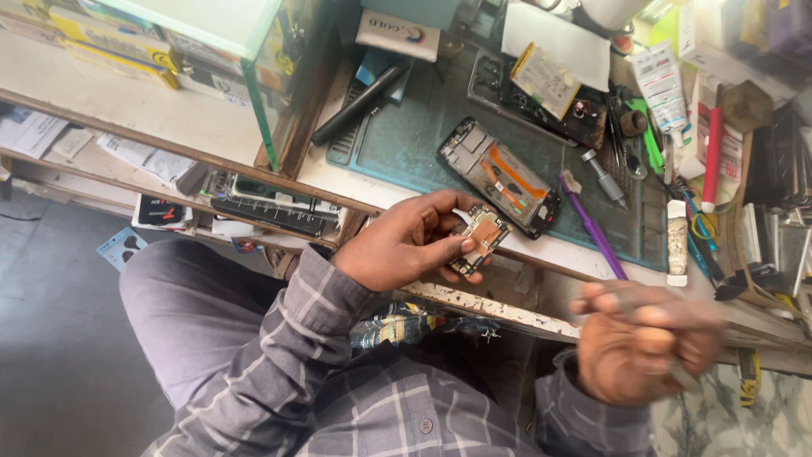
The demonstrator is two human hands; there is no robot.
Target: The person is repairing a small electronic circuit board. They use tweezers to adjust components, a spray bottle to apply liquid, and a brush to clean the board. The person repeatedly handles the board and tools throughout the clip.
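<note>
Blurred near the lens, the right hand (647, 343) curls loosely, its grip impossible to tell, while the left hand (406, 241) pinches a small circuit board (480, 239) tilted up for inspection, just before the opened phone (499, 176) on the mat (406, 135).

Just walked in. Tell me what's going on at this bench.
A person in a checked shirt sits at a cluttered repair bench. The left hand pinches a small circuit board at the bench edge. The right hand is blurred, held off the bench; whether it holds anything is unclear. An opened phone lies on the green mat, with a purple tool beside it.
</note>
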